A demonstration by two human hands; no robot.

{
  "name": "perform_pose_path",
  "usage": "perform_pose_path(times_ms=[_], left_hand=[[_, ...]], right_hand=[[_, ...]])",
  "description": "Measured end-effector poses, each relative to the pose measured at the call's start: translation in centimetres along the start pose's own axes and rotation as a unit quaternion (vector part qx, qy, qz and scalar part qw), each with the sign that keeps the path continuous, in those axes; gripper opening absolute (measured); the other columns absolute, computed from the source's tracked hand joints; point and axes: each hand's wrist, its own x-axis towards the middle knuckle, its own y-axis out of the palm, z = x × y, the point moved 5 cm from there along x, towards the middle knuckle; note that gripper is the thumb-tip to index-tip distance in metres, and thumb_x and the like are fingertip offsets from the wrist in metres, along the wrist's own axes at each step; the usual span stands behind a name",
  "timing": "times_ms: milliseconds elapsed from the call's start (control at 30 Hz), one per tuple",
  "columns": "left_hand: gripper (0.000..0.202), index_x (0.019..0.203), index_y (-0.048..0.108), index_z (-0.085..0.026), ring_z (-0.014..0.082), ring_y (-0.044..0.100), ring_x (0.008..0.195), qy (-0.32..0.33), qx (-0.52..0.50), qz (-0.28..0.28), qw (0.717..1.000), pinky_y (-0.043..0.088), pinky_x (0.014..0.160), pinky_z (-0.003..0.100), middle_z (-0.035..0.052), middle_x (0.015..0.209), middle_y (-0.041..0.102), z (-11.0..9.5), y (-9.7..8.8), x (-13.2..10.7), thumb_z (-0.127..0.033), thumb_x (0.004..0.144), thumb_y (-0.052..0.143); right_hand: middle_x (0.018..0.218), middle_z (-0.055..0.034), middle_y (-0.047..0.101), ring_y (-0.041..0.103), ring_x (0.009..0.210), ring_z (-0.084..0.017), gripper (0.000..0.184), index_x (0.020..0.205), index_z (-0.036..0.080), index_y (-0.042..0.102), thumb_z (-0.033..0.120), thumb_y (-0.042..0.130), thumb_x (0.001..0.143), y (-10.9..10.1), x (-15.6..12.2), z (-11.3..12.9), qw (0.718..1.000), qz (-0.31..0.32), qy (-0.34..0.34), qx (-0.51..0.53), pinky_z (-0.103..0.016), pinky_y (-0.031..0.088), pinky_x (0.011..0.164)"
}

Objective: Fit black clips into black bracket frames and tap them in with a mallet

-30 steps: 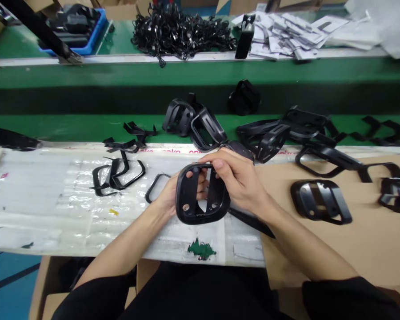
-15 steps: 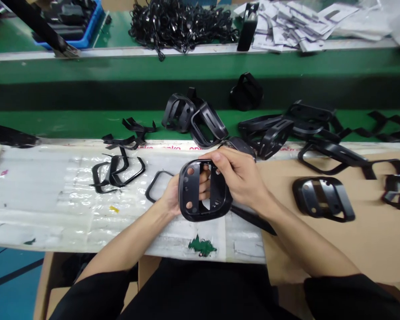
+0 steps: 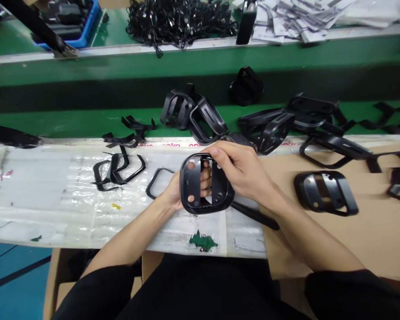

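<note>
I hold a black plastic frame (image 3: pixel 190 184) with two window openings and small round holes upright over the plastic-covered bench (image 3: pixel 53 195). My left hand (image 3: pixel 176 193) grips it from behind, and its fingers show through the openings. My right hand (image 3: pixel 243 171) closes over the frame's top right edge, thumb and fingers pinching the rim. A thin black rectangular ring (image 3: pixel 156 186) lies flat just left of my left hand. A long thin black strip (image 3: pixel 256 216) lies under my right wrist.
Loose black trim pieces (image 3: pixel 118 171) lie to the left. A finished-looking black frame (image 3: pixel 325 193) rests on the cardboard sheet (image 3: pixel 370 240) at right. More black frames (image 3: pixel 200 118) are piled along the green conveyor (image 3: pixel 86 120). Behind are tangled black cables (image 3: pixel 180 20), papers (image 3: pixel 296 20) and a blue bin (image 3: pixel 70 22).
The frame in my hands has turned slightly and risen a little toward the conveyor; my right fingers have shifted along its top edge. The view has tipped slightly downward.
</note>
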Motion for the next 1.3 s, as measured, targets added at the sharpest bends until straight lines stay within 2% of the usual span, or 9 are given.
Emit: perform_pose_path(times_ms=[133,233,367,533,600,733,867,1033,1300], left_hand=[[0.031,0.081,0.062,-0.016,0.0117,0.048,0.047,-0.042,0.004,-0.001,0.999,0.044,0.046,0.022,-0.0007,0.061,0.049,0.7,0.0,0.1,-0.035,0.104,0.054],[0.034,0.077,0.059,-0.017,0.0102,0.044,0.043,-0.040,-0.001,0.002,0.999,0.042,0.045,0.020,-0.0024,0.057,0.045,0.6,-0.1,0.1,-0.031,0.106,0.050],[0.037,0.070,0.054,-0.017,0.0076,0.036,0.038,-0.047,-0.006,0.018,0.999,0.032,0.038,0.017,-0.0055,0.052,0.039,0.3,-0.5,0.1,-0.031,0.104,0.055],[0.037,0.066,0.054,-0.017,0.0068,0.032,0.036,-0.052,0.011,0.056,0.997,0.032,0.037,0.017,-0.0070,0.048,0.036,0.4,-0.8,0.3,-0.031,0.097,0.068],[0.029,0.070,0.061,-0.016,0.0080,0.040,0.039,-0.033,0.042,0.051,0.997,0.040,0.040,0.019,-0.0049,0.051,0.044,0.6,-0.8,0.4,-0.026,0.096,0.069],[0.020,0.078,0.068,-0.014,0.0139,0.063,0.058,0.011,0.113,-0.001,0.994,0.058,0.059,0.025,0.0020,0.068,0.064,0.2,-1.2,0.4,-0.018,0.097,0.064],[0.018,0.092,0.072,-0.013,0.0190,0.070,0.066,0.001,0.155,0.016,0.988,0.063,0.066,0.031,0.0055,0.080,0.072,-0.6,-1.3,0.2,-0.031,0.091,0.074],[0.026,0.100,0.076,-0.011,0.0254,0.079,0.081,-0.021,0.213,0.043,0.976,0.067,0.079,0.036,0.0115,0.094,0.079,-1.1,-1.2,-0.3,-0.024,0.079,0.083],[0.030,0.094,0.073,-0.007,0.0217,0.077,0.071,-0.074,0.144,0.044,0.986,0.067,0.073,0.033,0.0070,0.081,0.078,-0.4,-0.1,-0.5,-0.021,0.073,0.090]], right_hand=[[0.097,-0.0051,0.078,0.071,0.090,-0.020,0.040,0.098,0.019,0.074,0.041,0.046,0.114,0.0,-0.1,0.2,1.000,0.001,-0.012,-0.004,-0.031,0.050,0.082],[0.099,-0.0050,0.078,0.072,0.091,-0.020,0.037,0.097,0.019,0.074,0.036,0.047,0.114,0.1,-0.1,0.1,1.000,-0.003,-0.009,-0.001,-0.031,0.051,0.083],[0.096,-0.0030,0.078,0.071,0.088,-0.018,0.032,0.100,0.018,0.074,0.031,0.048,0.114,0.4,-0.1,0.2,1.000,0.010,-0.024,0.013,-0.029,0.051,0.082],[0.097,-0.0021,0.078,0.072,0.089,-0.018,0.032,0.101,0.020,0.075,0.033,0.048,0.114,0.6,-0.1,0.1,0.999,0.026,-0.023,0.014,-0.029,0.052,0.083],[0.097,-0.0023,0.078,0.071,0.089,-0.018,0.034,0.102,0.019,0.075,0.034,0.047,0.114,0.5,0.0,-0.1,0.999,0.027,-0.025,0.008,-0.029,0.051,0.082],[0.095,-0.0027,0.076,0.071,0.090,-0.018,0.040,0.093,0.019,0.074,0.039,0.047,0.115,0.0,0.1,-0.5,0.999,0.035,-0.025,0.017,-0.029,0.050,0.084],[0.082,-0.0015,0.070,0.065,0.078,-0.017,0.051,0.084,0.020,0.071,0.058,0.049,0.110,-1.5,0.4,-1.1,0.999,-0.001,0.016,0.046,-0.029,0.047,0.073],[0.074,0.0003,0.063,0.059,0.073,-0.016,0.054,0.078,0.021,0.067,0.065,0.052,0.106,-2.5,0.4,-0.6,0.996,-0.009,0.028,0.088,-0.029,0.043,0.066],[0.071,0.0010,0.059,0.056,0.071,-0.015,0.057,0.075,0.022,0.064,0.068,0.049,0.105,-2.0,0.1,-0.5,0.994,-0.010,0.037,0.099,-0.029,0.041,0.065]])
